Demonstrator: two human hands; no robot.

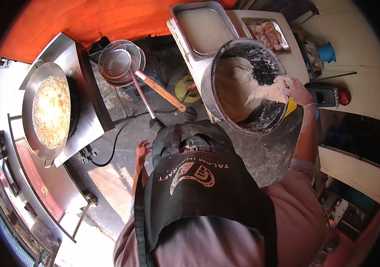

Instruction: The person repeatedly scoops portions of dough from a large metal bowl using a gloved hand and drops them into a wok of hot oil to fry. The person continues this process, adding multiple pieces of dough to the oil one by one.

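My right hand (295, 90), dusted with flour, grips a flour-coated piece (271, 92) at the right rim of a large dark tub (210, 96). The piece hangs down into the tub, over the flour (236, 86) piled there; what lies under the coating is hidden. My left hand (143, 149) hangs low beside my dark apron (190, 173), fingers apart and holding nothing. Behind the tub, a metal tray (190, 43) holds a pale, cloudy liquid. Raw meat pieces (266, 33) lie in a smaller metal tray (286, 48) to its right.
A wide metal wok (28, 120) of bubbling oil (51, 111) stands on a steel stove (80, 133) at the left. Long-handled strainers (118, 63) stand between stove and table (196, 71). A black hose (115, 143) crosses the floor near a green gas cylinder (185, 90).
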